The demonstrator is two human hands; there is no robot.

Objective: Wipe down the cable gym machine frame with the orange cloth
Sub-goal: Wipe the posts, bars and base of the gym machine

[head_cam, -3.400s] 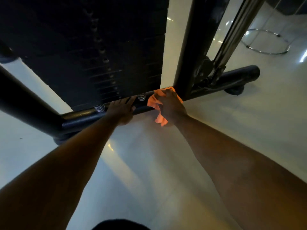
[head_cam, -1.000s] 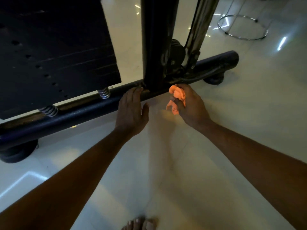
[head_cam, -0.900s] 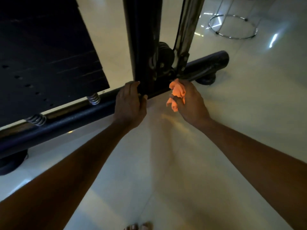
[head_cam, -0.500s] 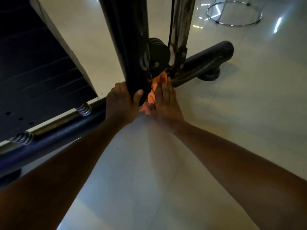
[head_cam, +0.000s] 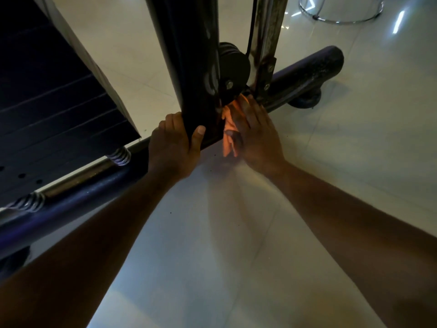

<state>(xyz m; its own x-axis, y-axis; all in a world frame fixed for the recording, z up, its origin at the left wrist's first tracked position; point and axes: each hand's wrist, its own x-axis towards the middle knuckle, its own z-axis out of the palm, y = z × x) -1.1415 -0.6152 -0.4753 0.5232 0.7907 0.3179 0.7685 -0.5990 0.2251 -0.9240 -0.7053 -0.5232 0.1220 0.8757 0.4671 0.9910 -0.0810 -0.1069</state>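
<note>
Now that left hand (head_cam: 172, 150) grips black steel upright (head_cam: 189, 67) | right hand (head_cam: 255, 136), fingers flat, presses crumpled orange cloth (head_cam: 229, 129) frame-centre | wiping moved from base bar to post foot

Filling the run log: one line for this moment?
left hand: grips upright post | right hand: presses orange cloth at post base below pulley | stage: wiping

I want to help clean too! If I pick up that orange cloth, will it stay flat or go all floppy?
Probably floppy: the orange cloth is bunched in folds under the right hand, and a loose end droops below. It looks thin, so likely light. Pressed against the black post, it seems to squash to fit, so it should not hold a flat shape.
</note>
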